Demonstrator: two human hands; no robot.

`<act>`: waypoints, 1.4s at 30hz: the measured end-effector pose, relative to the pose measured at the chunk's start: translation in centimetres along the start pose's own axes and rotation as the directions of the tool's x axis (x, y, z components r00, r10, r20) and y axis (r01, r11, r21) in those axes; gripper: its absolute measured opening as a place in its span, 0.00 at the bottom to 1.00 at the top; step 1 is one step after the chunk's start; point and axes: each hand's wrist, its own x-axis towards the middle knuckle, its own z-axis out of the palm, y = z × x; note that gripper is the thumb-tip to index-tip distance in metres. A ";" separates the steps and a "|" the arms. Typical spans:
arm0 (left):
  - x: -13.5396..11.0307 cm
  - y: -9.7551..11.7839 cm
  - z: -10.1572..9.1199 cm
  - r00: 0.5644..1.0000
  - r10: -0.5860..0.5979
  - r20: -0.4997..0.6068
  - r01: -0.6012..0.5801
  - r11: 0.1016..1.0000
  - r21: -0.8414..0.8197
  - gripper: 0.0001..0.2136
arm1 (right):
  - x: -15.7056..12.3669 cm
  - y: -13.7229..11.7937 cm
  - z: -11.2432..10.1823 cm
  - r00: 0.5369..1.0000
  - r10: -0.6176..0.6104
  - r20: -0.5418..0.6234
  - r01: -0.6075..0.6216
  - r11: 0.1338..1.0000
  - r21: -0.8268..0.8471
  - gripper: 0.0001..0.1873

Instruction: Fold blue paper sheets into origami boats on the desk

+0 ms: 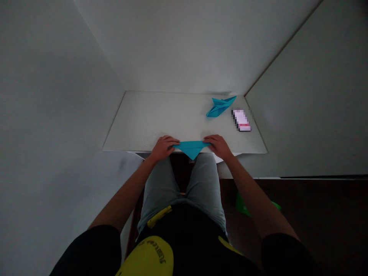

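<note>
A folded sheet of blue paper (192,148) lies at the front edge of the white table, its long straight side away from me and its point hanging over the edge toward my lap. My left hand (165,147) is closed on its left corner, and my right hand (217,145) grips the right corner, fingers on top. Both thumbs are mostly hidden. Farther back on the right sits a blue paper boat (220,106), apart from both hands.
The white table (149,119) meets walls at the back and right. A phone (242,120), blurred by pixels, lies near its right end. My legs (161,178) are under the front edge. Something green (243,204) is on the dark floor to the right.
</note>
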 end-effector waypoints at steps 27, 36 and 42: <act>-1.8 1.7 1.3 0.989 -0.104 -0.104 0.090 0.988 -0.129 0.08 | -4.0 -4.8 2.9 0.978 0.163 -0.131 -0.168 0.985 -0.028 0.18; 2.3 1.9 1.3 0.871 -0.470 -0.147 0.285 0.725 -0.627 0.19 | 0.1 -4.2 2.5 0.857 0.473 -0.202 -0.338 0.814 0.473 0.20; 3.4 0.9 2.1 0.844 -0.526 -0.101 0.289 0.606 -0.741 0.24 | 2.1 -3.0 3.5 0.792 0.571 -0.217 -0.332 0.700 0.632 0.18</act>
